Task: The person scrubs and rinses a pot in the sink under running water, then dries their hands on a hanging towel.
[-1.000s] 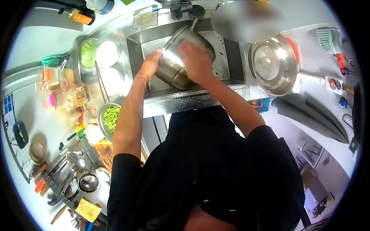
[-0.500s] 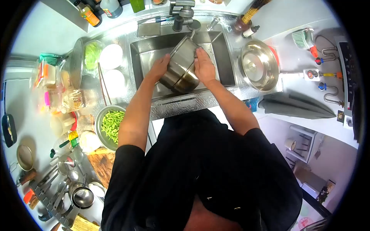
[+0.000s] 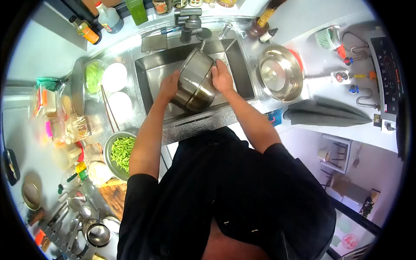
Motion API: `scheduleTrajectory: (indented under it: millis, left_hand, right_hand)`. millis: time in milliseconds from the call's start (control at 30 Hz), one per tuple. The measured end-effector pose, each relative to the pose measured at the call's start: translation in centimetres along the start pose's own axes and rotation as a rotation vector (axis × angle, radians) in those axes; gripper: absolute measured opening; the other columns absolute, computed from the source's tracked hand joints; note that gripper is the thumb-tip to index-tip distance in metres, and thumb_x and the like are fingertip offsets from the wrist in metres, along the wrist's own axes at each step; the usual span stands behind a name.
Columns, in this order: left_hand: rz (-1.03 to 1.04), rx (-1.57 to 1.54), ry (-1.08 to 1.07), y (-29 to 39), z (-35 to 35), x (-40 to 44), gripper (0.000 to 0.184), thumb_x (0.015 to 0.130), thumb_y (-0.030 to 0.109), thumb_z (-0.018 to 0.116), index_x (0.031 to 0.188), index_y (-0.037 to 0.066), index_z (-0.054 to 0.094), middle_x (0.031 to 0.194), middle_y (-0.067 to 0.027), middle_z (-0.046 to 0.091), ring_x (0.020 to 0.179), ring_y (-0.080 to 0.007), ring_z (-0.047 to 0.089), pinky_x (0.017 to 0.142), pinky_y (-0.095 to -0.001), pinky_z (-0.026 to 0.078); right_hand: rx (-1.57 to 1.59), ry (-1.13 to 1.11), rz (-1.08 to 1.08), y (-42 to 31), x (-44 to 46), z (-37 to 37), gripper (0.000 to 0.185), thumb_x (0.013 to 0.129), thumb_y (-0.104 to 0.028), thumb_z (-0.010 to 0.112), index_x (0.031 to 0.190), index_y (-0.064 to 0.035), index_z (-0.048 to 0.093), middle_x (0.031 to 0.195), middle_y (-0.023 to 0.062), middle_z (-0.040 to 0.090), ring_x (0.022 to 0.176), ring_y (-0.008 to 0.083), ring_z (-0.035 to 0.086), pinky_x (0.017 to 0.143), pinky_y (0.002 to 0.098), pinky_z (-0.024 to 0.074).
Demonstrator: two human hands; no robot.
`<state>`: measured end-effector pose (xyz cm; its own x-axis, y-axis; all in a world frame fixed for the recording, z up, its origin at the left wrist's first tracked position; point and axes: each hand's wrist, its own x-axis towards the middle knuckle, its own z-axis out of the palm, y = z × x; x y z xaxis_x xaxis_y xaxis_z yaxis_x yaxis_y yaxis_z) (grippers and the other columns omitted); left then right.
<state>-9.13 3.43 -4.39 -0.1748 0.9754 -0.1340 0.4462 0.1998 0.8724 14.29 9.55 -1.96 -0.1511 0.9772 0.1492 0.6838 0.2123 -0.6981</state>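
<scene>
A shiny steel pot [image 3: 195, 82] is tilted on its side over the sink [image 3: 149, 80], its handle pointing up toward the faucet [image 3: 189, 26]. My left hand [image 3: 169, 86] grips the pot's left side, with the fingers along its wall. On the opposite side, my right hand [image 3: 222, 77] presses against the rim area and holds the pot too. The pot's inside is hidden from view.
Right of the sink stands a steel basin [image 3: 281, 73]. Two white plates [image 3: 115, 77], chopsticks [image 3: 109, 108] and a bowl of cut green vegetables [image 3: 121, 152] are on the left. Bottles [image 3: 110, 19] line the back ledge. A wooden board [image 3: 113, 199] lies lower left.
My right hand was blurred over the pot a second ago, then came to its right side, where it now holds it. The pot has turned slightly. The whole view has shifted.
</scene>
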Motion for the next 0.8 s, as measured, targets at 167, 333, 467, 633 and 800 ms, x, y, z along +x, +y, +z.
scheduleTrajectory:
  millis: [167, 333, 467, 633, 800]
  left_hand:
    - [-0.038, 0.038, 0.054, 1.5, -0.1, -0.7, 0.058, 0.107, 0.044, 0.039, 0.101, -0.007, 0.065, 0.087, -0.0253, 0.064, 0.080, -0.0325, 0.058, 0.082, -0.0423, 0.046]
    - [-0.069, 0.095, 0.051, 2.3, 0.0, -0.8, 0.052, 0.107, 0.038, 0.038, 0.098, -0.005, 0.064, 0.087, -0.0290, 0.064, 0.083, -0.0450, 0.061, 0.079, -0.0469, 0.047]
    - [-0.128, 0.116, 0.076, 1.6, -0.2, -1.7, 0.049, 0.107, 0.037, 0.041, 0.092, -0.006, 0.061, 0.077, -0.0239, 0.058, 0.072, -0.0331, 0.054, 0.072, -0.0427, 0.045]
    - [-0.084, -0.061, 0.147, 2.1, 0.4, -1.9, 0.048, 0.108, 0.034, 0.044, 0.078, -0.003, 0.054, 0.072, 0.0014, 0.047, 0.072, -0.0119, 0.040, 0.062, -0.0342, 0.038]
    - [-0.098, -0.006, 0.167, 0.9, 0.2, -2.1, 0.043, 0.106, 0.027, 0.045, 0.073, 0.001, 0.043, 0.067, 0.0029, 0.037, 0.067, -0.0089, 0.037, 0.057, -0.0326, 0.032]
  right_hand:
    - [-0.193, -0.014, -0.305, -4.0, -5.9, -0.8, 0.061, 0.087, -0.016, 0.066, 0.140, 0.0050, 0.045, 0.146, 0.0267, 0.046, 0.137, 0.0469, 0.041, 0.115, 0.0517, 0.0329]
    - [-0.152, 0.075, -0.211, -1.3, -2.7, 0.8, 0.053, 0.093, -0.026, 0.060, 0.135, 0.0051, 0.052, 0.142, 0.0267, 0.048, 0.134, 0.0464, 0.043, 0.111, 0.0520, 0.0373]
    - [-0.080, -0.591, 0.283, -0.3, 6.1, -2.1, 0.054, 0.094, -0.029, 0.057, 0.133, 0.0069, 0.052, 0.137, 0.0279, 0.051, 0.130, 0.0455, 0.046, 0.109, 0.0526, 0.0386]
    - [-0.214, -0.053, -0.121, -3.2, -3.3, -1.3, 0.059, 0.092, -0.029, 0.061, 0.137, 0.0078, 0.048, 0.139, 0.0289, 0.051, 0.129, 0.0474, 0.048, 0.109, 0.0515, 0.0388]
    - [-0.012, -0.089, -0.054, 0.6, 1.5, 0.5, 0.056, 0.099, -0.035, 0.050, 0.135, 0.0067, 0.053, 0.140, 0.0279, 0.052, 0.132, 0.0430, 0.048, 0.111, 0.0493, 0.0369]
